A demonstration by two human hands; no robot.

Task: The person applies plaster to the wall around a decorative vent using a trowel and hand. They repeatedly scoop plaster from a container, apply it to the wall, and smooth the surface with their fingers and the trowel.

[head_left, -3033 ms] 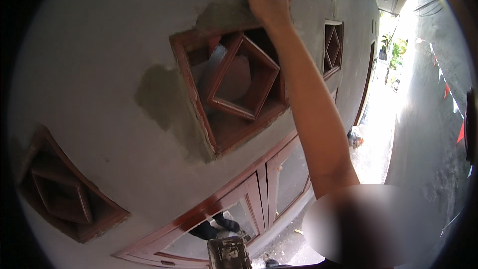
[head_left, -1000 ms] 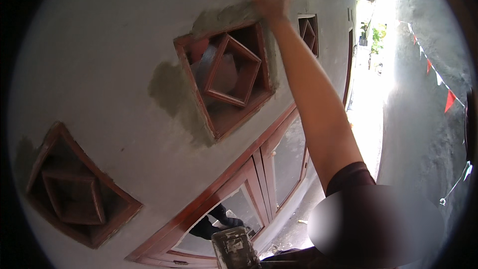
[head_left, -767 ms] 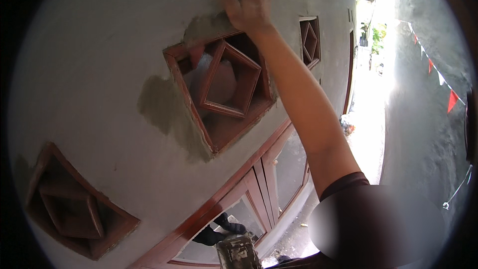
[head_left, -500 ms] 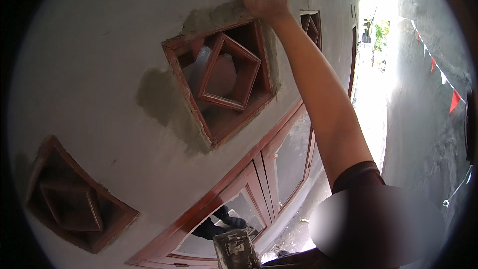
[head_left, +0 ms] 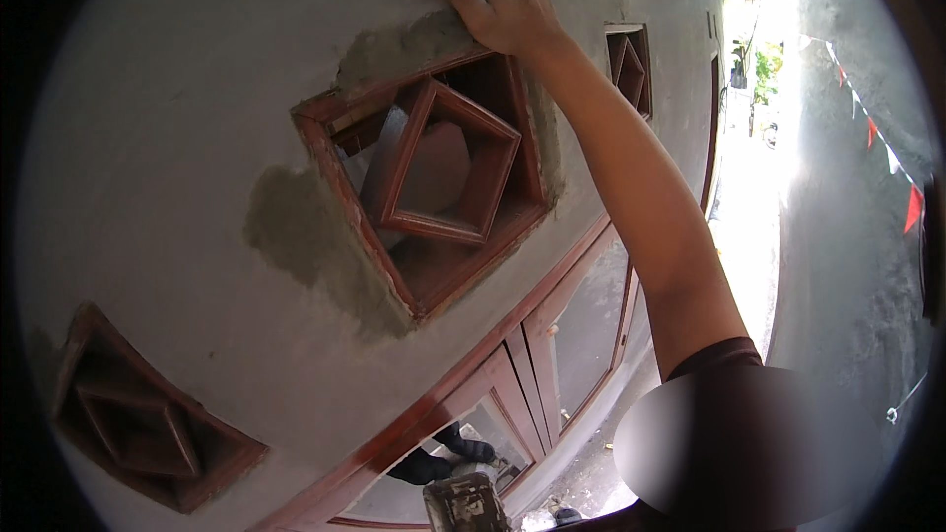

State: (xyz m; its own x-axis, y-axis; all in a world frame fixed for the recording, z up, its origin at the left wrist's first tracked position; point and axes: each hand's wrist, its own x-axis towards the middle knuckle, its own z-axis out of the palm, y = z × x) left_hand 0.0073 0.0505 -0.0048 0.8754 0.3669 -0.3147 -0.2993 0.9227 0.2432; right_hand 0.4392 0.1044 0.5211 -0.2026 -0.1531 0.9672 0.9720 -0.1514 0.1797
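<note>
My right hand is pressed against the grey plastered wall, fingers spread and thumb out to the left. It holds nothing and lies just above the upper corner of a reddish-brown wooden vent frame set in the wall. Inside that frame sits a smaller tilted wooden square. Darker, damp-looking mortar patches border the frame at its left and top. At the bottom edge is a mortar-smeared, roughly rectangular object, whose kind I cannot make out. My left hand does not show.
A similar wooden vent is at lower left, another farther along the wall. Below run red-framed glass panes with reflections. Across the narrow passage stands a second grey wall with a string of red and white pennants.
The view has shifted, so the vent frame appears lower and slightly left. My right hand appears a little farther left, its thumb stretched out more clearly, still on the wall above the frame.
</note>
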